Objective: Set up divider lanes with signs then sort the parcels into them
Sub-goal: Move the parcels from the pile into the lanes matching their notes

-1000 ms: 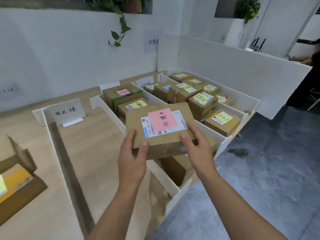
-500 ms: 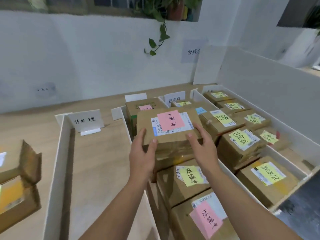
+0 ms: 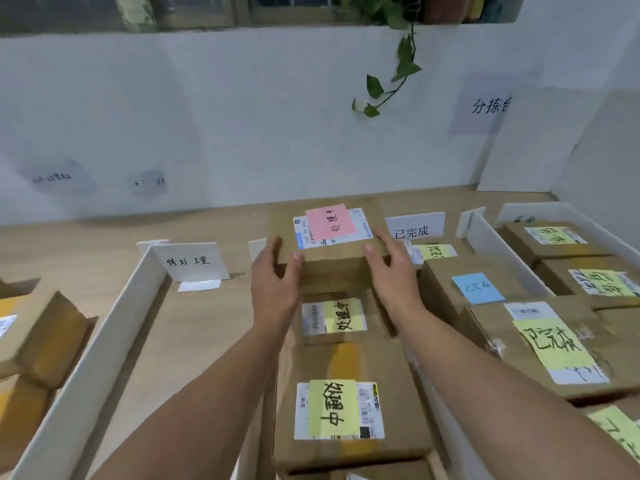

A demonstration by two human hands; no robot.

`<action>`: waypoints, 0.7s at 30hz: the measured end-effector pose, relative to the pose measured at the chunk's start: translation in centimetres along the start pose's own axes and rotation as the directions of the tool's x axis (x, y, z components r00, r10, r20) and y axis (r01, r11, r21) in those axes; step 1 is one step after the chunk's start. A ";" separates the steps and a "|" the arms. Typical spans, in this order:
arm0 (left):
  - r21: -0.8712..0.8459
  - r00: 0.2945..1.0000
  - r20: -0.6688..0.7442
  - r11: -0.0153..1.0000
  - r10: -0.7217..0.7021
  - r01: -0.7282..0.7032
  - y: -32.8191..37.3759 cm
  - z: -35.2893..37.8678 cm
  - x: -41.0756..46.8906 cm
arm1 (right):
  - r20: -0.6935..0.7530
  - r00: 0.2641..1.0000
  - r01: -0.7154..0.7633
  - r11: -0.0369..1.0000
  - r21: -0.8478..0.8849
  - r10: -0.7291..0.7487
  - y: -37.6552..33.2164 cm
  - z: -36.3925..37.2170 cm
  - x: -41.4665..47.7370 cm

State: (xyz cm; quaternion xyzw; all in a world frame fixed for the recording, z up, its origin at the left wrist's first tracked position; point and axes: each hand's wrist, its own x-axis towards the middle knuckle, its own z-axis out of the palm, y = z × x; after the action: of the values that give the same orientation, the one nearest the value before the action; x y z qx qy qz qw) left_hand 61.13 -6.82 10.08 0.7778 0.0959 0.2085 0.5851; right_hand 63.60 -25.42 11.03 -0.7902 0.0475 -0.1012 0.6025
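A brown parcel with a pink note [image 3: 332, 251] is at the far end of the middle lane, higher than the parcels in front of it. My left hand [image 3: 277, 282] grips its left side with the thumb on the top edge. My right hand [image 3: 391, 271] grips its right side the same way. Two parcels with yellow notes [image 3: 343, 317] [image 3: 346, 410] lie nearer to me in the same lane. White dividers [image 3: 104, 341] [image 3: 485, 237] separate the lanes. A handwritten sign [image 3: 190, 261] stands at the head of the left lane, and another sign [image 3: 414, 226] at the right one.
The right lanes hold several parcels with yellow notes [image 3: 550, 341] and one with a blue note [image 3: 478, 287]. Open cardboard boxes [image 3: 41, 341] sit at the far left outside the dividers. The left lane floor [image 3: 180, 341] is bare wood. A white wall and a hanging plant [image 3: 391, 84] stand behind.
Both hands have carried the pink-note parcel away from me, from over the lane's near part to its far end. My view has turned left and closer to the lanes.
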 end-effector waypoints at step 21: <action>0.173 0.996 0.004 0.981 -0.093 0.091 -3.3 3.5 7.7 | 0.124 0.992 -0.019 0.990 -0.138 0.036 3.3 2.9 9.1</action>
State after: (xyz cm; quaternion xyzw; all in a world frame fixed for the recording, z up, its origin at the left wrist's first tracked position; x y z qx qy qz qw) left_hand 69.84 -5.87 7.76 0.8215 0.1458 0.1678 0.5252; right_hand 73.22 -25.38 8.10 -0.8337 0.0269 -0.0392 0.5501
